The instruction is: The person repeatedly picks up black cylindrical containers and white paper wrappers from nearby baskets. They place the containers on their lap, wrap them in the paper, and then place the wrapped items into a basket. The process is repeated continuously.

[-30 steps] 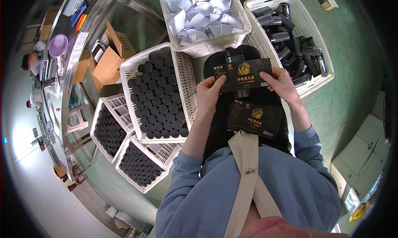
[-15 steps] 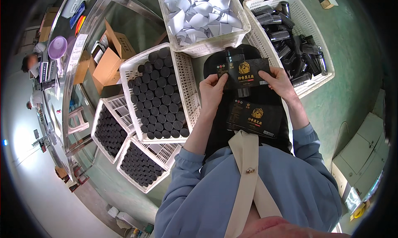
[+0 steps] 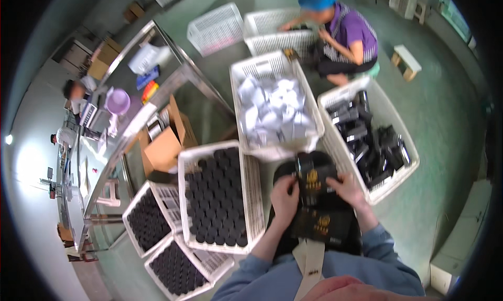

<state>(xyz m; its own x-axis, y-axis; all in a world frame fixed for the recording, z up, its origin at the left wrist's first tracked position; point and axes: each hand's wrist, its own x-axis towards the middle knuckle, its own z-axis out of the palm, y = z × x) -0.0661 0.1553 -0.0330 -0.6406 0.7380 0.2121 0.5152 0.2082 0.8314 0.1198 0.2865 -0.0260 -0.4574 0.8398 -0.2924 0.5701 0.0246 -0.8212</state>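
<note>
On my dark-covered lap lies a glossy black bottle (image 3: 304,162), mostly hidden by a black label with gold print (image 3: 320,178). My left hand (image 3: 285,200) is closed at the label's left edge, beside the bottle, with its fingers curled. The label's right end is pinched between the thumb and fingers of my right hand (image 3: 348,189). Whether the label touches the bottle all along, I cannot tell through the blur. Closer to my body, a stack of the same black labels (image 3: 327,226) rests on my lap.
Ahead stands a white crate (image 3: 242,144) of curled white paper pieces. Black bottles fill another crate (image 3: 414,170) at right. Crates of upright black containers (image 3: 181,196) stand left, beside a cardboard box (image 3: 163,150) and metal-framed table (image 3: 196,73). A co-worker in a blue cap (image 3: 348,36) squats beyond.
The view has tilted up, bringing the co-worker and far crates into sight. My left hand has turned inward and lowered along the bottle, and less label shows left of it. My right hand keeps its pinch.
</note>
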